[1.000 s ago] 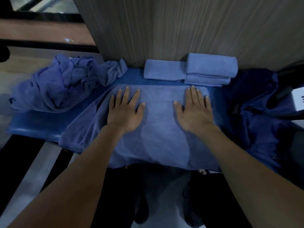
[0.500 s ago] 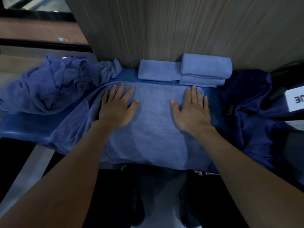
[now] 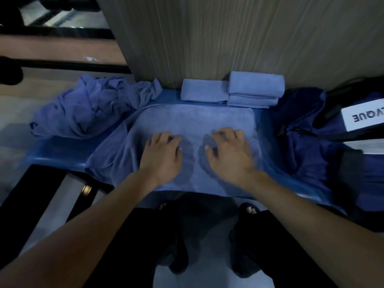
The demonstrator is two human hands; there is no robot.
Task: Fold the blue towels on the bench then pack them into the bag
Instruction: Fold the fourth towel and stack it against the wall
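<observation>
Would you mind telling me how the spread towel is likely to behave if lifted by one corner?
The spread towel would probably sag: its left edge already droops over the bench. It looks light and foldable, like the folded towels behind it.

Dim room w/ wood-grain wall panel [image 3: 239, 38] behind, grey floor [image 3: 12, 125] at left

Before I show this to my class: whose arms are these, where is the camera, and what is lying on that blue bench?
The camera sits on a person's head, looking down at their own bare arms. The left hand and right hand are over a spread towel on the blue bench, fingers curled; whether they grip it is blurred. Behind it lie folded towels against the wall. A crumpled towel pile lies to the left, a dark blue bag to the right.
</observation>
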